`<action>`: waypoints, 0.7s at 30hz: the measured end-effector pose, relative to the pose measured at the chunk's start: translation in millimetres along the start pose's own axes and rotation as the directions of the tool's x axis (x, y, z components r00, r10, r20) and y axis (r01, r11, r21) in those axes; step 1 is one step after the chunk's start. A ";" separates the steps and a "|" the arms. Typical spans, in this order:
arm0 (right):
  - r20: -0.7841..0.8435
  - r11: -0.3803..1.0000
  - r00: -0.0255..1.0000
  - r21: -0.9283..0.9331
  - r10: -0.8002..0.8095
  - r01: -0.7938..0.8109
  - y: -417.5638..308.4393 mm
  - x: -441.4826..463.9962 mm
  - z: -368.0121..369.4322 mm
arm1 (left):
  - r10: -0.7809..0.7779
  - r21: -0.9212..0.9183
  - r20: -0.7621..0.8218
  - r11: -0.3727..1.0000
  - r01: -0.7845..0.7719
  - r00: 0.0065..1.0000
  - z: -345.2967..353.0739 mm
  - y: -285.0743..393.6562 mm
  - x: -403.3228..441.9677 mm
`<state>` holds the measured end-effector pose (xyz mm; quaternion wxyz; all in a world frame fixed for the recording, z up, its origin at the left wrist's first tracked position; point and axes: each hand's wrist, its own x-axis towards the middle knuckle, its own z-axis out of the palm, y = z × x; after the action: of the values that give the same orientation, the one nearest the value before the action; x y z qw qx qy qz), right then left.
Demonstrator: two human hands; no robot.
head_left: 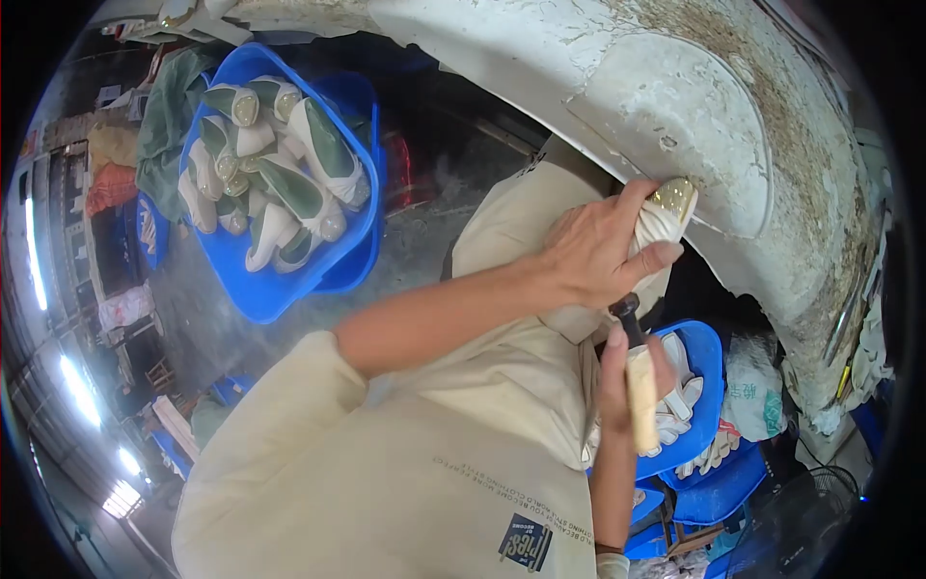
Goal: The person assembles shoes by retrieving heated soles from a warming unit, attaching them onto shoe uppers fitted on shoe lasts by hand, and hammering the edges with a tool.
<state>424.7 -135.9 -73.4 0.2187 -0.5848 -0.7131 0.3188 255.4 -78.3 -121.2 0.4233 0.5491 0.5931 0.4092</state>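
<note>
My left hand (598, 246) reaches across from the left, its fingers and thumb closed around a pale shoe (659, 224) with a shiny gold toe. The toe points up beside the edge of the worn white work surface (675, 125). Below it, my right hand (617, 372) is wrapped round a tool (641, 400) with a light wooden handle and a dark head. The dark head sits just under my left hand, close to the heel end of the shoe, which is hidden.
A blue basket (256, 304) at the upper left holds several pale shoes with green insoles. Another blue basket (709, 386) with white pieces stands at the lower right, near blue stools (723, 497), a plastic bag (754, 391) and a fan (801, 521).
</note>
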 end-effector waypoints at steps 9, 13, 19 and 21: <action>-0.152 0.982 0.985 0.152 -0.086 0.109 12.0 17.3 -48.4 | 0.186 0.127 -0.071 0.976 -0.176 0.980 1.2 12.2 7.0; -0.128 0.955 0.983 0.281 0.134 -0.094 16.8 50.0 -52.9 | 0.029 0.047 0.020 0.998 -0.030 0.999 -6.9 25.2 10.6; -0.054 0.992 0.997 0.107 -0.056 0.062 -5.7 109.4 -61.0 | -0.192 -0.032 -0.015 0.981 0.192 0.981 -2.6 48.4 23.6; 0.033 0.990 0.999 0.137 -0.028 0.024 -11.7 122.9 -66.0 | -0.154 -0.016 -0.023 0.988 0.154 0.988 0.4 39.5 25.7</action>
<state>434.7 -4.4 -26.3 0.2499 -0.5534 -0.7009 0.3742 266.8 -50.2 -85.2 0.4503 0.4937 0.6360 0.3859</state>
